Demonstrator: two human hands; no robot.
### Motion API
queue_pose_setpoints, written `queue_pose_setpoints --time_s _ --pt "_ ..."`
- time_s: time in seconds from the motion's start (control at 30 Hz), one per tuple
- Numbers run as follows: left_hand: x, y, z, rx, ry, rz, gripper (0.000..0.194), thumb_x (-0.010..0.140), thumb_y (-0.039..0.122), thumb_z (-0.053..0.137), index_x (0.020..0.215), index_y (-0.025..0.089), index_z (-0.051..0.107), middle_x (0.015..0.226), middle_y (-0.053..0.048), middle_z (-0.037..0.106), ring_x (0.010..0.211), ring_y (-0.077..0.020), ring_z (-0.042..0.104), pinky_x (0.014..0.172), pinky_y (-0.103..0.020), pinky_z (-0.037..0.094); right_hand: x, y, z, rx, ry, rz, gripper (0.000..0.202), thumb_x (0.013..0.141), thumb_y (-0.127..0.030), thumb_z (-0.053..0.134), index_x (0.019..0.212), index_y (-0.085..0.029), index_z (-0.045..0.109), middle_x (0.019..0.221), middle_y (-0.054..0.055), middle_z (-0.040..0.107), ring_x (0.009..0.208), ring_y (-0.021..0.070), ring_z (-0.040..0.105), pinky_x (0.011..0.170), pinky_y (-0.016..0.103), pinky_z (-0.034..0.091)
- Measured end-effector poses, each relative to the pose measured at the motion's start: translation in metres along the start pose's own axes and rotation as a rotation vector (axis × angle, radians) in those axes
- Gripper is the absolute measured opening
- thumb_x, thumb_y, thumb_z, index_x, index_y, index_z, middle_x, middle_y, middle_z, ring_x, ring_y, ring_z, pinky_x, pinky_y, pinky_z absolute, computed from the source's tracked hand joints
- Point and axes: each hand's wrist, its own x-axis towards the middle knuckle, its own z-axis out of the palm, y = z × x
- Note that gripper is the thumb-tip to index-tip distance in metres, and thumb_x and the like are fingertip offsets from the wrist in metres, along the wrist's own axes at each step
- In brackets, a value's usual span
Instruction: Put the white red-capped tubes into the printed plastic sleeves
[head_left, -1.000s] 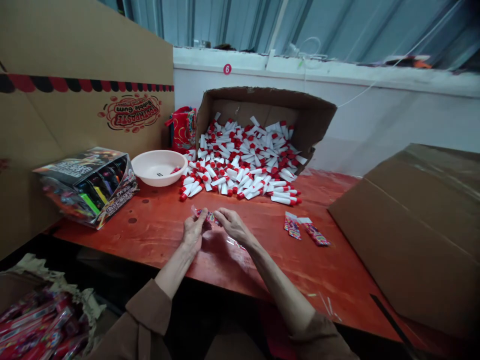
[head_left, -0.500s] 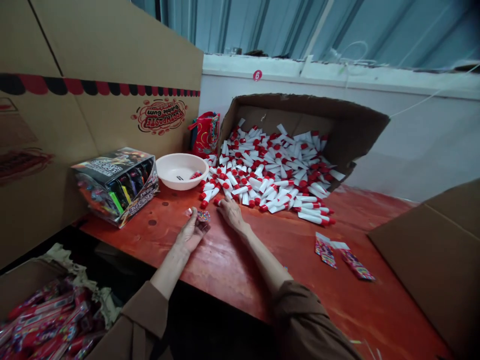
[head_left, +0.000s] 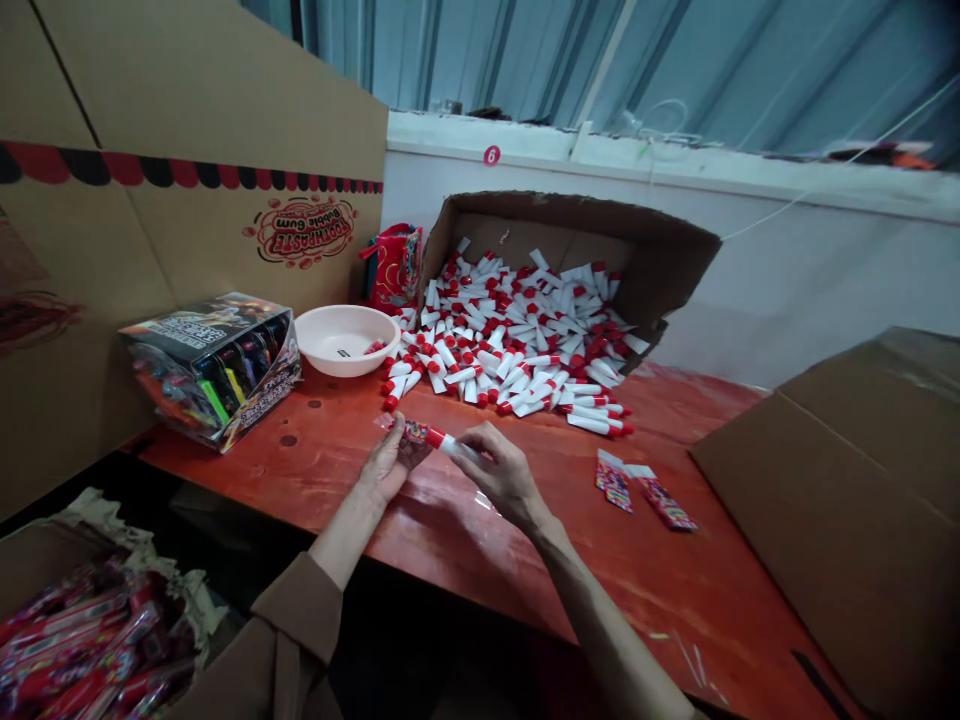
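Note:
My left hand (head_left: 388, 468) is closed on a small colourful printed plastic sleeve (head_left: 415, 431), its clear end sticking out past the thumb. In my right hand (head_left: 501, 470) a white tube with a red cap (head_left: 442, 440) is pinched by its white body. The red cap points left and meets the sleeve's right end; whether it is inside I cannot tell. Behind both hands lies a heap of similar white tubes (head_left: 517, 340), spilling out of a tipped cardboard box (head_left: 652, 240).
A pale bowl (head_left: 315, 335) and a display box of packaged items (head_left: 202, 345) stand at left. Two printed sleeves (head_left: 615, 482) lie at right, near a cardboard box (head_left: 840, 500). Below the red table (head_left: 480, 570), at lower left, is a box of wrapped red packs (head_left: 90, 640).
My right hand has come back from the heap's front edge with a tube and brought its red cap to the sleeve. My left hand still holds the sleeve. The view has shifted slightly.

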Motion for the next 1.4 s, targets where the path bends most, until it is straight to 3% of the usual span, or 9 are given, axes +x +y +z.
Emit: queue_pose_setpoints --time_s 0.23,0.47,0.7,0.8,0.87,0.97,1.17,1.3,1.4 --pt "-0.016 -0.014 0.016 0.082 -0.13 0.046 0.031 0.07 0.028 0.086 0.085 0.012 0.064 0.087 -0.008 0.074 0.08 -0.0172 0.069 0.081 -0.033 0.057 -0.015 0.01 0.001 -0.205 0.074 -0.108 0.01 0.094 -0.032 0.057 0.09 -0.023 0.061 0.085 0.005 0.061 0.079 0.0196 0.056 0.071 0.031 0.047" --pt "-0.021 -0.016 0.024 0.165 -0.109 0.095 0.031 0.073 0.035 0.083 0.086 0.011 0.067 0.092 -0.012 0.075 0.079 -0.0163 0.067 0.08 -0.032 0.055 -0.028 0.021 0.01 -0.25 0.072 -0.114 0.012 0.097 -0.031 0.052 0.095 -0.025 0.062 0.092 0.007 0.064 0.089 0.0231 0.057 0.082 0.038 0.05" --pt "-0.032 -0.033 0.024 0.248 -0.172 0.051 0.041 0.068 0.034 0.086 0.098 0.012 0.069 0.099 -0.012 0.074 0.091 -0.0207 0.068 0.084 -0.034 0.052 -0.023 0.011 0.022 0.025 0.155 0.109 0.018 0.091 -0.04 0.062 0.088 -0.022 0.061 0.087 0.005 0.064 0.079 0.019 0.058 0.075 0.033 0.049" --pt "-0.034 -0.034 0.022 0.298 -0.181 0.082 0.043 0.068 0.038 0.085 0.099 0.012 0.069 0.1 -0.013 0.074 0.093 -0.0223 0.068 0.082 -0.033 0.052 -0.029 0.01 0.027 0.2 0.188 0.221 0.024 0.088 -0.043 0.065 0.096 -0.021 0.06 0.094 0.006 0.066 0.08 0.0186 0.06 0.074 0.03 0.05" --pt "-0.034 -0.03 0.021 0.308 -0.169 0.113 0.044 0.068 0.038 0.086 0.1 0.013 0.068 0.102 -0.014 0.074 0.094 -0.0224 0.067 0.08 -0.032 0.052 -0.039 0.012 0.028 0.205 0.164 0.313 0.028 0.087 -0.047 0.063 0.094 -0.02 0.062 0.087 0.005 0.066 0.075 0.0182 0.06 0.068 0.029 0.048" --pt "-0.039 -0.031 0.02 0.322 -0.165 0.115 0.044 0.069 0.038 0.085 0.101 0.014 0.068 0.104 -0.014 0.074 0.094 -0.0209 0.067 0.077 -0.029 0.051 -0.056 0.014 0.03 0.16 0.071 0.415 0.04 0.091 -0.053 0.054 0.072 -0.019 0.063 0.067 0.003 0.062 0.063 0.0171 0.055 0.059 0.028 0.043" --pt "-0.058 -0.053 0.013 0.34 -0.24 -0.04 0.046 0.071 0.04 0.084 0.103 0.013 0.067 0.097 -0.012 0.074 0.065 -0.0131 0.064 0.06 -0.024 0.048 -0.068 0.011 0.036 0.256 0.136 0.436 0.045 0.091 -0.058 0.054 0.071 -0.019 0.062 0.067 0.002 0.06 0.062 0.0163 0.054 0.058 0.027 0.043" --pt "-0.062 -0.048 0.013 0.212 -0.219 0.033 0.044 0.078 0.043 0.077 0.112 0.018 0.062 0.101 -0.01 0.072 0.082 -0.0184 0.069 0.07 -0.028 0.053 -0.071 0.009 0.034 0.282 0.01 0.392 0.041 0.093 -0.055 0.052 0.075 -0.02 0.065 0.071 0.002 0.064 0.067 0.0172 0.057 0.063 0.027 0.045" --pt "-0.065 -0.046 0.016 0.158 -0.246 0.049 0.043 0.08 0.042 0.076 0.112 0.017 0.06 0.097 -0.01 0.072 0.093 -0.0232 0.07 0.082 -0.034 0.054 -0.075 0.007 0.032 0.276 0.01 0.349 0.037 0.093 -0.052 0.054 0.077 -0.021 0.067 0.076 0.002 0.067 0.073 0.0181 0.06 0.069 0.029 0.046"
